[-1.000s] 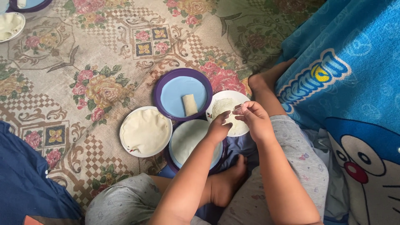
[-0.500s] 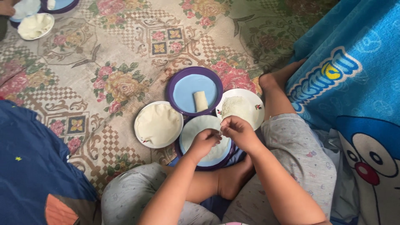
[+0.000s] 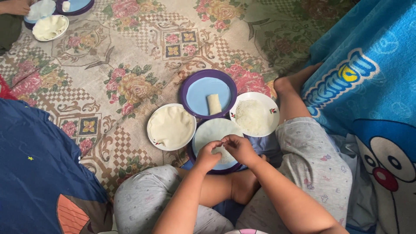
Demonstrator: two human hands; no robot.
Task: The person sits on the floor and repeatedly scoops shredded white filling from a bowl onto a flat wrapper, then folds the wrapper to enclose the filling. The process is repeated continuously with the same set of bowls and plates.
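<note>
My left hand (image 3: 208, 155) and my right hand (image 3: 237, 148) meet over a thin round wrapper (image 3: 212, 130) lying on the near purple plate (image 3: 225, 170), fingers pinched on its near edge, likely on a bit of filling. Just beyond, a white plate (image 3: 268, 113) holds pale shredded filling (image 3: 251, 116). A second purple plate (image 3: 195, 89) with a light blue centre carries one rolled piece (image 3: 213, 104). To the left, a white plate (image 3: 152, 138) holds a stack of pale wrappers (image 3: 171, 125). I sit cross-legged in grey patterned trousers.
All plates rest on a floral mat (image 3: 121, 78). Blue cartoon fabric (image 3: 372, 104) lies at the right, dark blue cloth (image 3: 39, 164) at the left. At the top left another person's hand (image 3: 17, 6) is beside a white plate of wrappers (image 3: 50, 27) and another purple plate (image 3: 78, 5).
Both my hands moved from the white filling plate back to the wrapper on the near purple plate. The view shifted right, so the plates moved rightward in the frames.
</note>
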